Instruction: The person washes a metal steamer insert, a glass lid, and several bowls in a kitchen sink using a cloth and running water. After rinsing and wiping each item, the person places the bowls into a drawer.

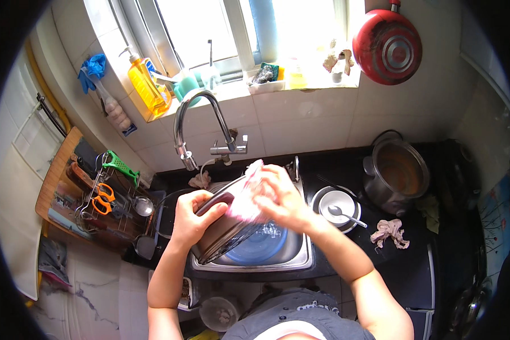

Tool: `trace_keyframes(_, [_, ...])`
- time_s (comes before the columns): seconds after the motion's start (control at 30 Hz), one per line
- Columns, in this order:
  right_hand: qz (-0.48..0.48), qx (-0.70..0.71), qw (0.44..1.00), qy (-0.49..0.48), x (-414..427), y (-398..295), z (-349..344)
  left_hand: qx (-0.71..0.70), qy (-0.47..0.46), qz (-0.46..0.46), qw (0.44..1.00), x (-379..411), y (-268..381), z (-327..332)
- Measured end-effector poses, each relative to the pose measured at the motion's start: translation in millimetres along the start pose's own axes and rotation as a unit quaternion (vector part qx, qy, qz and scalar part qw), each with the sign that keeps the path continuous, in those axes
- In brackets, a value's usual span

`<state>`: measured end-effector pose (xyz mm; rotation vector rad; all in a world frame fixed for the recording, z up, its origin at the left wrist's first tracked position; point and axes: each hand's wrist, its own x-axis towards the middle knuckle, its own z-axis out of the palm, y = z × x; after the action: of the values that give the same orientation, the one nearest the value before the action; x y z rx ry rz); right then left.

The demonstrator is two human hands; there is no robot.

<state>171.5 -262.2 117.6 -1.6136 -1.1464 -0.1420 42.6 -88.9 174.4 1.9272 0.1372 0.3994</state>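
Above the sink [307, 255], my left hand [191, 219] grips a tilted pot [212, 243] by a dark handle or rim part, thumb on the near side. My right hand [285, 199] presses a pink and white cloth [244, 199] against the pot's upper side, with the fingers bent over the cloth. The cloth and hands hide part of the pot, and its inside cannot be made out. Below, a blue round basin [259, 248] sits in the steel sink. A chrome faucet [204, 95] arches behind the pot, and no water is seen coming from its spout.
Right of the sink stand a white bowl [336, 202] with a spoon [348, 216], a crumpled cloth [389, 233] and a large metal pot [397, 170]. On the left is a rack with orange scissors [103, 199]. A dish soap bottle [148, 87] stands on the sill.
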Motion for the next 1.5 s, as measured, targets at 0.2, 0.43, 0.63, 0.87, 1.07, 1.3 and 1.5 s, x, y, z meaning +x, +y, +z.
trace_keyframes(0.2, [-0.027, 0.000, 0.999, 0.041, 7.1, -20.5, 0.3, -0.012, 0.024, 0.043, 0.999, -18.0, 8.4, -10.9])
trace_keyframes(0.43, [0.228, 0.547, 0.805, 0.037, -16.7, 73.0, -10.2, -0.364, 0.142, 0.062, 0.918, -24.7, -12.0, -35.7])
trace_keyframes(0.63, [0.185, 0.577, 0.774, 0.184, -47.6, 97.6, 14.2, -0.462, 0.176, 0.005, 0.869, -9.5, -20.6, -18.0])
trace_keyframes(0.87, [0.210, 0.606, 0.729, 0.240, -63.7, 97.6, 27.0, -0.487, 0.146, 0.035, 0.861, -11.2, -6.9, -9.9])
trace_keyframes(1.07, [0.106, 0.385, 0.881, 0.252, -53.3, 76.5, 7.5, -0.485, 0.162, 0.035, 0.859, -6.8, -2.6, -15.6])
trace_keyframes(1.3, [0.004, -0.147, 0.984, 0.105, -57.8, -2.4, 34.5, -0.499, 0.194, 0.039, 0.844, -0.9, 4.0, -16.8])
trace_keyframes(1.5, [-0.256, -0.184, 0.947, -0.066, -30.9, -65.0, 50.9, -0.497, 0.115, -0.005, 0.860, 3.2, -13.8, -17.4])
